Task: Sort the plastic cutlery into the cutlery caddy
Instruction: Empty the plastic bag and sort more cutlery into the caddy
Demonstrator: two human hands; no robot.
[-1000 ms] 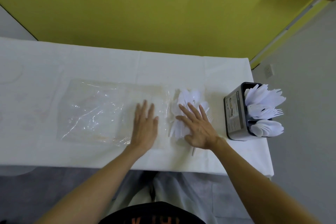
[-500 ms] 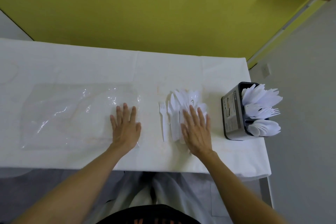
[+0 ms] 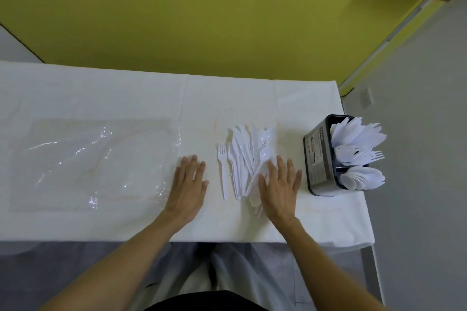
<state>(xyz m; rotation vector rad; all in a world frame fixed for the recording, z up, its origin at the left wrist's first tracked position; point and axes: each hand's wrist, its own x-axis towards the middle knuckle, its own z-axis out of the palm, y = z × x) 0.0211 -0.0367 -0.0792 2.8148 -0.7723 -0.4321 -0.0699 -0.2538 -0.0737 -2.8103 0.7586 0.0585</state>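
A pile of white plastic cutlery point(image 3: 243, 156) lies on the white table, forks at its left and knives and spoons overlapping toward the right. My right hand point(image 3: 279, 185) lies flat with straight fingers on the pile's right side, covering some handles. My left hand point(image 3: 188, 184) rests flat on the table just left of the pile, its fingertips at the right edge of a clear plastic bag point(image 3: 96, 164). The black cutlery caddy point(image 3: 319, 156) stands at the table's right end, with white knives, forks and spoons sticking out of its compartments.
The table point(image 3: 126, 98) is covered in a white cloth and ends just right of the caddy. Its near edge runs below my wrists. A yellow wall stands behind it. The flat bag covers the table's left half.
The plastic bag has slid left, off the cutlery, under my left hand. My right hand stayed on the pile and shifted a little to the right, leaving forks exposed.
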